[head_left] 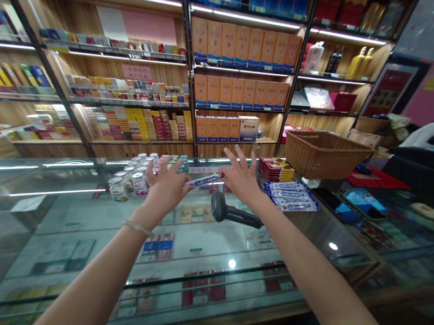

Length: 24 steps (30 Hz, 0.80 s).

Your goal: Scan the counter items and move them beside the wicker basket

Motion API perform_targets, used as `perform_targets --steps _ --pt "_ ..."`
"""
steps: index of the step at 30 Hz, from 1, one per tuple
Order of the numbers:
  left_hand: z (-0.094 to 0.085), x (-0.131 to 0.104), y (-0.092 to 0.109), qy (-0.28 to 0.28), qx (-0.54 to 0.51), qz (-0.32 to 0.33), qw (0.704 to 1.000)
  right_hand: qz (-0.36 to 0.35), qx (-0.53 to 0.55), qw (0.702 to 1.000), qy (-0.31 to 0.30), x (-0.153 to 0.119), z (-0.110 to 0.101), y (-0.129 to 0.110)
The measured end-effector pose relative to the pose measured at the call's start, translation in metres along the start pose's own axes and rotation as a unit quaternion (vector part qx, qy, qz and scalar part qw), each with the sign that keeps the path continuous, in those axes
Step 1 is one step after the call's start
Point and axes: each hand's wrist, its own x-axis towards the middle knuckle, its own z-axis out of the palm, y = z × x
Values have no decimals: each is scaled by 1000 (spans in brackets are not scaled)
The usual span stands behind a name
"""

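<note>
A slim blue-and-white wrapped stick (pixel 205 180) spans the gap between my two hands, its ends close to both thumbs. My left hand (pixel 167 186) has its fingers apart, over the right edge of a group of small white-capped jars (pixel 128 179). Pink and green small packs (pixel 178 163) show just behind those fingers. With fingers spread, my right hand (pixel 242 180) hovers over the glass counter (pixel 107 244). Whether either thumb presses on the stick I cannot tell. A black handheld barcode scanner (pixel 234 213) lies below my right hand, touched by neither.
Similar blue-and-white sticks (pixel 291 195) lie right of my right hand, beside stacked red and yellow packs (pixel 276 170). A wicker basket (pixel 326 154) stands behind them. Phones (pixel 363 203) lie farther right. Stocked shelves (pixel 239 71) line the wall. A person (pixel 429 132) is at the right edge.
</note>
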Motion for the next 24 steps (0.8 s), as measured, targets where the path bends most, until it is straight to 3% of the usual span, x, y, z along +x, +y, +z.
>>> perform_targets --steps 5,12,24 --pt "6 11 20 10 -1 18 1000 20 -22 1000 -2 -10 -4 19" --pt "27 26 30 35 -35 29 998 30 -21 999 5 -19 -6 42" --pt "49 22 48 32 -83 10 996 35 -27 998 42 -44 24 52"
